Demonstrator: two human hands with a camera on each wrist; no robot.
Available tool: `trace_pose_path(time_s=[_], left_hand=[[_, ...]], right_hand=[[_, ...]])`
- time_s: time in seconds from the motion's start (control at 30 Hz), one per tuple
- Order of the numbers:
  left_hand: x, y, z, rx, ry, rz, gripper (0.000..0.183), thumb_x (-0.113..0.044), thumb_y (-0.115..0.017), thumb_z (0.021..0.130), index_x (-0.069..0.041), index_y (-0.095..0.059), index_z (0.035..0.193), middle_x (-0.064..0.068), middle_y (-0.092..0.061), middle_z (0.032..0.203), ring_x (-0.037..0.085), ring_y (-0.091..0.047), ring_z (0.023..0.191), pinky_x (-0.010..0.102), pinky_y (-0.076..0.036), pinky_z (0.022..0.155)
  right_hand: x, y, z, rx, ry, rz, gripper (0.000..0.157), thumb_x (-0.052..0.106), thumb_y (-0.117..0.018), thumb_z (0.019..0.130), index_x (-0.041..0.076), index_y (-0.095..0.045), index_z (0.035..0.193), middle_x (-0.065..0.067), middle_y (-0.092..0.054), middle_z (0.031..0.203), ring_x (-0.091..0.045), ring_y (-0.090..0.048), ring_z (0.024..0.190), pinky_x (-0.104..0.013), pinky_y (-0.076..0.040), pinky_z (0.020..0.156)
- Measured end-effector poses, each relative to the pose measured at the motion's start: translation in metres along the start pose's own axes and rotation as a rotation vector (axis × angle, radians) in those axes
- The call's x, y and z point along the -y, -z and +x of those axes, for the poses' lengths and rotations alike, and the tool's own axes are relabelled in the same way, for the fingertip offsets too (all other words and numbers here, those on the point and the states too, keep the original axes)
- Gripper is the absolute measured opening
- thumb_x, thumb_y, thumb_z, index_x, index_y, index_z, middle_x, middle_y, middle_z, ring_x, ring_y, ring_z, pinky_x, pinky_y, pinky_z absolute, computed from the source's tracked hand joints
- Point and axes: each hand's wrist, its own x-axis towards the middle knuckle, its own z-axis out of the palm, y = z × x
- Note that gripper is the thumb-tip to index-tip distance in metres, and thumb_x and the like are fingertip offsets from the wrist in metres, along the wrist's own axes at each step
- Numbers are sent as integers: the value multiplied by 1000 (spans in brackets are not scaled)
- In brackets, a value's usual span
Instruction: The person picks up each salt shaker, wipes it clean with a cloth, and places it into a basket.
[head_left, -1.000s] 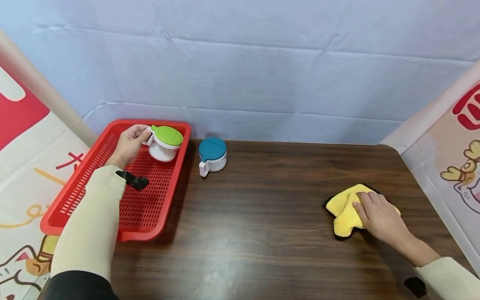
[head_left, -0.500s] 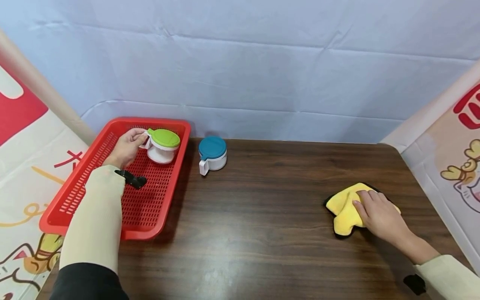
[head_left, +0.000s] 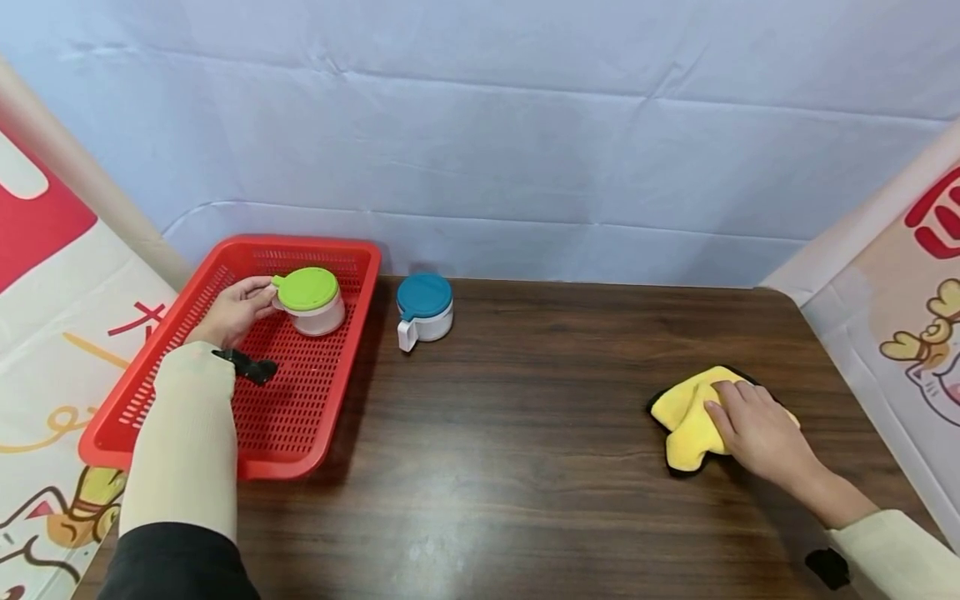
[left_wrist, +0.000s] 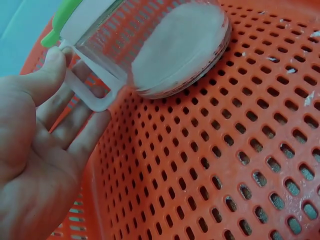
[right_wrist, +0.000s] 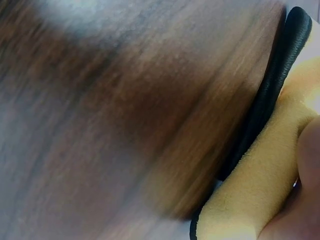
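Inside the red plastic basket (head_left: 292, 417), a clear seasoning jar (head_left: 318, 318) with a green lid and white powder in it stands upright on the perforated floor. My left hand (head_left: 231, 315) pinches the jar's white handle (left_wrist: 97, 92), the thumb at its top and the fingers behind it. On the table at the right, my right hand (head_left: 761, 433) grips a bunched yellow cloth (head_left: 690, 421) with black edging. Only part of that hand shows at the edge of the right wrist view.
A second seasoning jar (head_left: 425, 308) with a blue lid stands on the brown wooden table (head_left: 525, 433), just right of the basket. White cloth (head_left: 480, 150) hangs behind the table, and printed panels flank both sides. Small white flecks (left_wrist: 309, 98) lie on the basket floor.
The green-lidded jar has gone from tilted to upright and moved left and lower in the basket, together with my left hand. The right hand and cloth have stayed in place.
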Motion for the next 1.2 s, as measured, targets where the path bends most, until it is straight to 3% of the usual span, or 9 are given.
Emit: trace_pose_path(time_s=[0.57, 0.97, 1.2], left_hand=[[3, 2, -2, 31, 44, -86, 16, -9, -54, 105, -21, -64, 107, -12, -70, 97, 2, -66, 91, 19, -56, 83], [4, -3, -2, 149, -10, -71, 19, -7, -54, 104, -20, -68, 107, -10, -70, 101, 4, -67, 96, 21, -56, 86], [1, -8, 2, 151, 14, -24, 16, -10, -54, 105, -20, -66, 109, -11, -70, 102, 4, -66, 98, 21, -55, 88]], right_hand=[[1, -1, -1, -17, 3, -8, 23, 7, -60, 101, -11, -55, 115, -25, -58, 94, -48, -56, 88, -60, -47, 69], [-1, -2, -1, -23, 9, -12, 24, 6, -61, 100, -11, -55, 115, -26, -58, 94, -47, -56, 87, -59, -48, 69], [-1, -2, -1, -22, 11, -8, 24, 6, -61, 100, -11, -54, 115, -24, -58, 92, -46, -56, 86, -58, -47, 70]])
